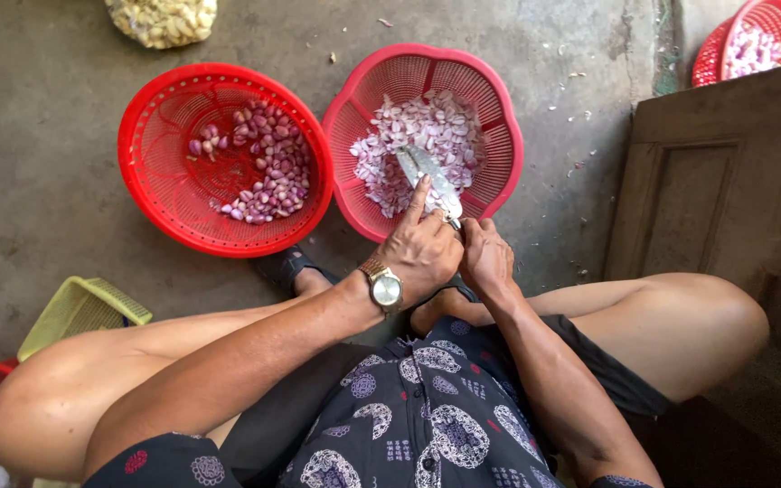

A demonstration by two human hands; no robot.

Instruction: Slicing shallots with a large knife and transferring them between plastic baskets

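left hand (pixel 422 248) is closed round the knife (pixel 428 179), forefinger along the blade, which angles toward upper left over the pink basket (pixel 499 108) at centre. right hand (pixel 485 258) just beside, fingers curled; what it holds, can't tell.

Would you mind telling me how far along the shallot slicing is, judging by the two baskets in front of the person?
Done: a good pile of sliced shallots fills the pink basket. In hand: the left hand holds a knife over that basket, the right hand against it; what it grips is hidden. Left: whole peeled shallots remain in the red basket, a smaller heap.
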